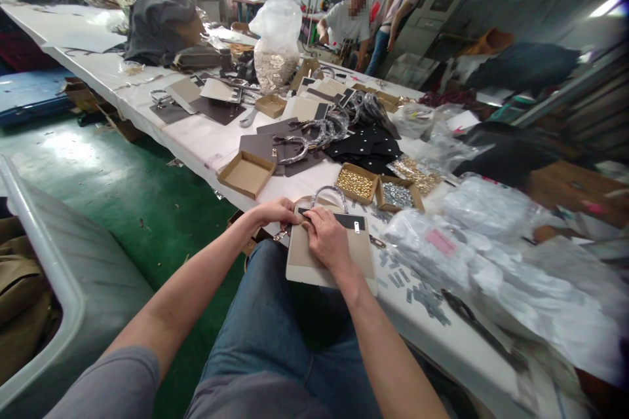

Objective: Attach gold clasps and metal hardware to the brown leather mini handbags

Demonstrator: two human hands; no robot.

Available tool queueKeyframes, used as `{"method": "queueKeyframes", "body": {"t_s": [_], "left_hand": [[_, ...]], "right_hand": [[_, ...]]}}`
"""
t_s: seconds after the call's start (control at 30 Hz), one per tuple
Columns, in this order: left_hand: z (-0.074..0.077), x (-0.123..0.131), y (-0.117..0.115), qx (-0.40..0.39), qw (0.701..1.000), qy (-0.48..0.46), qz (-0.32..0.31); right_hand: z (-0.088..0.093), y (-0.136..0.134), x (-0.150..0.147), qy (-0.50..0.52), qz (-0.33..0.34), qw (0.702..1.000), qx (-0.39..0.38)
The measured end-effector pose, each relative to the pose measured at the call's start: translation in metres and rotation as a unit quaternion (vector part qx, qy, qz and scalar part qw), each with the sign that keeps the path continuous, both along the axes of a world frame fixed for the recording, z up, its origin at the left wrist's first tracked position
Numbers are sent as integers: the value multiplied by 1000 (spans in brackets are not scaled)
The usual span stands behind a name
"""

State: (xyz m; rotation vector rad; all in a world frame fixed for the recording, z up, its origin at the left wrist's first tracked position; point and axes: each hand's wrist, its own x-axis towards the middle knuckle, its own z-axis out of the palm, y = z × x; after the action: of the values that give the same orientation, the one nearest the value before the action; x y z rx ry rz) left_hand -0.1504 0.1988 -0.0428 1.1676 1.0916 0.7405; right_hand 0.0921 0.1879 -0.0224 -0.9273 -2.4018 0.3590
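Observation:
A beige bag panel rests on my lap against the table edge. It carries a dark strip along its top, a small silver metal fitting at the right and a plastic-wrapped handle at the top. My left hand is closed at the panel's upper left corner, with a metal clasp hanging just below. Bent over the dark strip, my right hand has its fingers pressed together close to the left fingertips. Whatever small part lies between the fingertips is hidden.
On the table stand an empty cardboard tray, a box of gold fittings and a box of silver fittings. Loose metal strips and plastic bags lie at the right. A grey bin is at my left; several people are farther back.

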Motion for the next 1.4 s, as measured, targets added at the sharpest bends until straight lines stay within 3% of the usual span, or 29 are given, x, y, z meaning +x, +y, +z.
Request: {"method": "queueKeyframes", "body": {"t_s": [0.6,0.83,0.97,1.07,1.2,1.4], "left_hand": [[0,0,1,-16,1000,-4,12],[-2,4,1,-13,1000,-4,17],[-5,4,2,-12,1000,7,6],[-6,3,2,-14,1000,24,5],[-7,2,2,0,1000,25,-1],[-8,2,1,9,1000,14,-10]], "right_hand": [[2,3,-1,19,1,1000,-16],[14,14,10,120,34,984,-125],[15,21,12,177,-13,968,-175],[13,25,10,177,-36,960,-214],[11,28,7,155,-17,957,-243],[10,28,4,132,-9,964,-232]]}}
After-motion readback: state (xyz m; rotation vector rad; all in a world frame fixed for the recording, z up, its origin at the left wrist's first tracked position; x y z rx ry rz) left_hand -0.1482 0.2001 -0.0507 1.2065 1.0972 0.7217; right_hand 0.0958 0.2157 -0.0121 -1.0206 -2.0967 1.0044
